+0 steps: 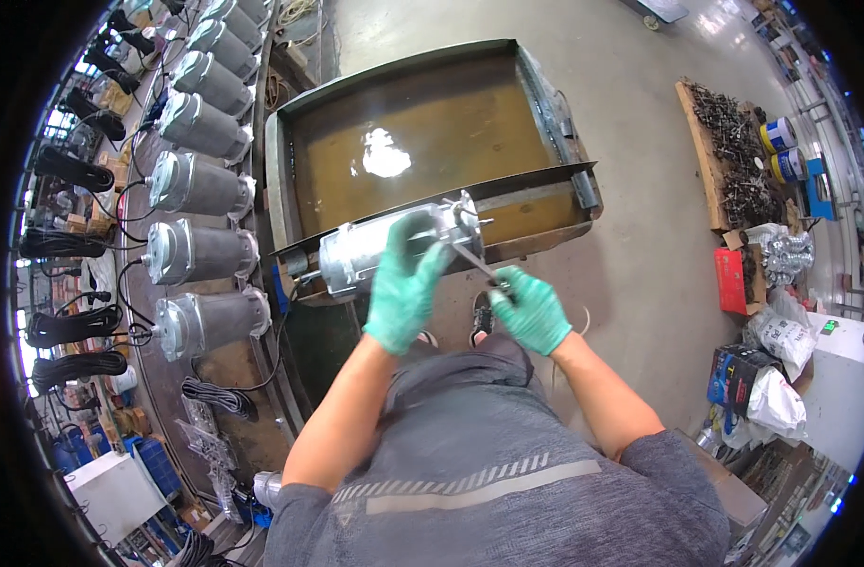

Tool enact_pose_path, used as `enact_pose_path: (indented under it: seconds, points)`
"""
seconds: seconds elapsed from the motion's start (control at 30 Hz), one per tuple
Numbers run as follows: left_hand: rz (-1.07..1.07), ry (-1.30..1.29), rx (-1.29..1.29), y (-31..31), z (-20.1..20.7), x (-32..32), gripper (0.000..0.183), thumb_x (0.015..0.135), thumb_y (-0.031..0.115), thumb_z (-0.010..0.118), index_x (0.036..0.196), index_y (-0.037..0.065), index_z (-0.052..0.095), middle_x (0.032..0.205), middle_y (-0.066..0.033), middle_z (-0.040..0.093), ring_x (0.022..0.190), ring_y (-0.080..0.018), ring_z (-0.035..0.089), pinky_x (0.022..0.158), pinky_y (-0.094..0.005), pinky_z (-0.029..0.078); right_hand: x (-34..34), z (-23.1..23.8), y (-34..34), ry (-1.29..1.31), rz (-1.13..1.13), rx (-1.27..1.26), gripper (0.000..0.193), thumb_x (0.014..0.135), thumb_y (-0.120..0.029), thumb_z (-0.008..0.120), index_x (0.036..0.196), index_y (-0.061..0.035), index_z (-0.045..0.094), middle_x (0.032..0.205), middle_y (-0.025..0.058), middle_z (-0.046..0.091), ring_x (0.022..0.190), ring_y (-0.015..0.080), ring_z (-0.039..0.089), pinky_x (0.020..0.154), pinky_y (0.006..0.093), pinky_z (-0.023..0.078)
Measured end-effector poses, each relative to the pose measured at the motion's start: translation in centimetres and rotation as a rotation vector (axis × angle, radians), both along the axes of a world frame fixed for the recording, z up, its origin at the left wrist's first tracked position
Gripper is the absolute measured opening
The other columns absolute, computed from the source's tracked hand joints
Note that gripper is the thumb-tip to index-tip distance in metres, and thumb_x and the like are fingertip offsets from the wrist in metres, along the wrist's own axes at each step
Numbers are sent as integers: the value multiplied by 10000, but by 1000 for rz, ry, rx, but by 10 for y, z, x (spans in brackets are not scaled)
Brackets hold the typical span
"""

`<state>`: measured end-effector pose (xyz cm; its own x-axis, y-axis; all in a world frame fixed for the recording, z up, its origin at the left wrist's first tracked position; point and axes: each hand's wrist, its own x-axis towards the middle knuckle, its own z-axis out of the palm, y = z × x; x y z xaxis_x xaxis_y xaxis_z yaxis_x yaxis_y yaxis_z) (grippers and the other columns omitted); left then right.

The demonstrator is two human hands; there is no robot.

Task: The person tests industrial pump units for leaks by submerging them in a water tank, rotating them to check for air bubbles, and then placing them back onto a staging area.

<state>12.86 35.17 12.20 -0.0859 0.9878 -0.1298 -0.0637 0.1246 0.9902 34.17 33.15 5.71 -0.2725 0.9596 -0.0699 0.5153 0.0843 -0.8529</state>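
Observation:
A silver cylindrical motor unit [351, 255] lies on its side across the near edge of a water-filled metal tank [282, 180]. My left hand [403, 288], in a green glove, is on its right part, fingers curled over the housing and thumb beside the end flange. Gloved in green too, my right hand [531, 312] is closed around the handle of a slim metal wrench [473, 260]. The wrench slants up and left to the flange near my left thumb. Exactly how its tip meets the flange is hidden. A short shaft sticks out at the unit's right end.
Several similar silver units [205, 255] stand in a row on the left bench, with coiled black cables [63, 326] beyond them. On the right are a wooden pallet [701, 156] of dark metal parts, paint cans [778, 135], a red box [731, 281] and plastic bags [779, 402].

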Motion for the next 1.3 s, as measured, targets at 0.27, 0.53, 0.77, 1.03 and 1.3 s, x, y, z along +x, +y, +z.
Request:
enact_pose_path:
  seconds: [0.27, 0.53, 0.77, 1.03, 1.3]
  points:
    - [372, 675, -223, -104, -71, -179, 224, 1008, 162, 627, 1186, 34, 672, 1123, -88, 707, 1017, -182, 639, 936, -333, 510, 169, -127, 68, -236, -420, -93, 225, 910, -222, 678, 998, -21, 629, 849, 191, 674, 754, 317, 633, 746, 448, 523]
    - [460, 1015, -408, -136, -143, -280, 420, 965, 247, 661, 1323, 33, 617, 1265, -210, 687, 1168, -369, 658, 1015, -435, 506, 159, -167, 107, -212, -613, -343, 302, 929, -225, 664, 1091, -39, 489, 846, 129, 607, 769, 286, 643, 775, 467, 540]
    - [50, 1122, -753, -128, -175, -310, 673, 987, 330, 614, 1565, 101, 356, 1447, -245, 555, 1327, -418, 534, 1114, -478, 434, 87, -45, 116, -296, -317, -19, 304, 991, -185, 638, 1248, -23, 617, 1148, 156, 659, 1009, 281, 655, 916, 391, 521]
    - [-300, 1112, -771, -151, -52, -308, 444, 1003, 415, 585, 1323, 109, 615, 1144, -239, 707, 1094, -443, 652, 935, -531, 516, -73, 25, 147, -240, 351, -182, 393, 953, -136, 615, 1322, -2, 599, 1080, 176, 707, 919, 249, 704, 849, 361, 558]
    - [312, 816, -284, -126, -31, -303, 230, 984, 133, 647, 1182, 26, 695, 1068, -189, 748, 992, -283, 734, 875, -376, 539, -86, 25, 158, -123, 340, -483, 243, 879, -22, 544, 1070, 4, 691, 882, 43, 684, 773, 125, 614, 720, 304, 533]
